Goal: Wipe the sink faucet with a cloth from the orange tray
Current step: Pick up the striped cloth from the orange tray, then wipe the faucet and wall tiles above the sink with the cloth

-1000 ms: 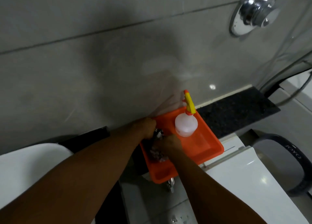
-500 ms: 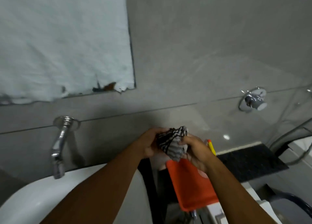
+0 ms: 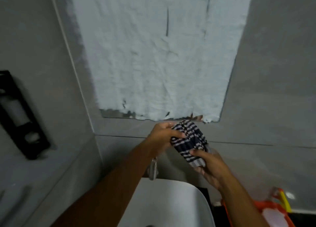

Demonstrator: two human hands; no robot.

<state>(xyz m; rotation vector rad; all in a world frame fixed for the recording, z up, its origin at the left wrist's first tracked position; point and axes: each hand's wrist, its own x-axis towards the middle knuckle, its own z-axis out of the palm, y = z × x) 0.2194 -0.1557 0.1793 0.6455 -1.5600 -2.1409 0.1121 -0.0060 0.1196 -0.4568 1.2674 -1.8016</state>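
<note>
Your left hand (image 3: 161,136) and right hand (image 3: 207,165) both grip the striped cloth (image 3: 189,141), held up above the white sink (image 3: 171,202). The faucet (image 3: 153,169) sits at seven o'clock from the cloth, under your left wrist. Bunch the cloth into one palm, then wrap it around the spout.

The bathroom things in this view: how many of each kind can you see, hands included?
Hands: 2 (left hand, right hand)
Striped cloth: 1
Faucet: 1
White sink: 1
Orange tray: 1
Spray bottle: 1
Covered mirror: 1
Black wall holder: 1
Total: 9
</note>
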